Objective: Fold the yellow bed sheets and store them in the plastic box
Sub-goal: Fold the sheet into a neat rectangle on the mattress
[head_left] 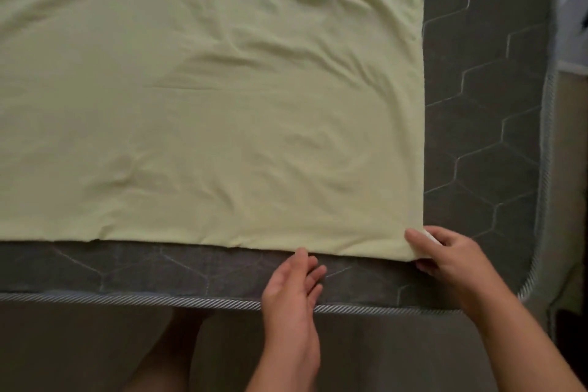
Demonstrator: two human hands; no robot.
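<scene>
A pale yellow bed sheet (210, 99) lies spread flat over a dark grey mattress (483, 124), with soft wrinkles across it. Its near edge runs along the front of the bed and its right edge stops short of the mattress side. My right hand (445, 259) pinches the sheet's near right corner between thumb and fingers. My left hand (294, 285) hovers just below the near edge with relaxed, straight fingers, its fingertip touching or almost touching the hem. No plastic box is in view.
The mattress has a hexagon quilt pattern and a striped piping rim (127, 299) along the front and right side. My leg (171, 350) stands against the bed's front. A strip of floor or wall (569, 9) shows at the far right.
</scene>
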